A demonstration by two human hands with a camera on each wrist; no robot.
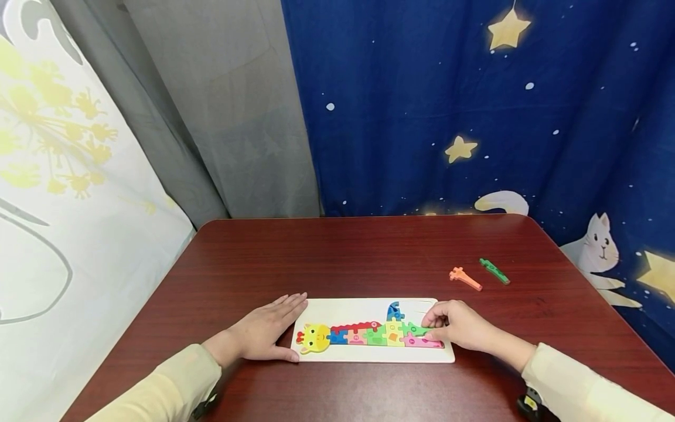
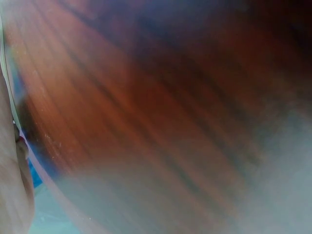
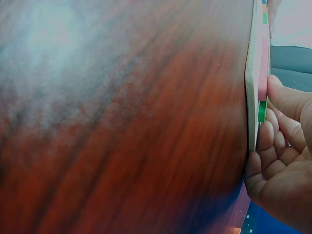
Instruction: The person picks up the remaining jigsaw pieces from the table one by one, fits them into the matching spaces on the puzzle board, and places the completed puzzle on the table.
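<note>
A white puzzle board (image 1: pixel 343 308) lies near the front of the table, with a giraffe of coloured, numbered pieces along it. Its yellow head piece (image 1: pixel 316 338) is at the left and a blue piece (image 1: pixel 394 312) sticks up toward the right. My left hand (image 1: pixel 271 329) rests at the board's left end, fingers extended. At the right end my right hand (image 1: pixel 457 325) has curled fingers and thumb pinching a green puzzle piece (image 1: pixel 415 329), just above a pink piece (image 1: pixel 422 341). The right wrist view shows the green piece edge-on, partly hidden by the fingers (image 3: pixel 268 139).
Beyond the right hand, an orange piece (image 1: pixel 466 278) and a dark green piece (image 1: pixel 494 271) lie loose on the dark red wooden table (image 1: pixel 316 255). A blue starry curtain (image 1: pixel 401 117) and a grey curtain (image 1: pixel 227 117) hang behind it. The left wrist view is mostly blurred tabletop.
</note>
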